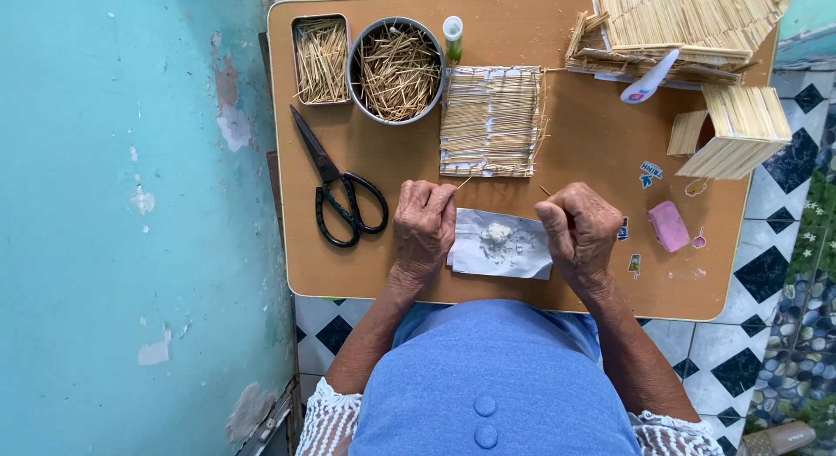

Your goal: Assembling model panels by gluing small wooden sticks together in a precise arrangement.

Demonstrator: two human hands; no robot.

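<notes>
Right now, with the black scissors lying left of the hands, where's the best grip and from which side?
Grip the black scissors at the two looped handles, which lie nearest the person, just left of the left hand. Come from the near table edge, probably with that hand. The closed blades point away toward the rectangular tin of sticks, so a handle-end approach keeps fingers off the tip.

A tan surface [592,142] carries scissors [340,186], a tin [320,60] and a bowl [397,70] of sticks, a stick mat [490,121], white paper [501,244], a pink block [668,225] and stick models [688,29].
</notes>
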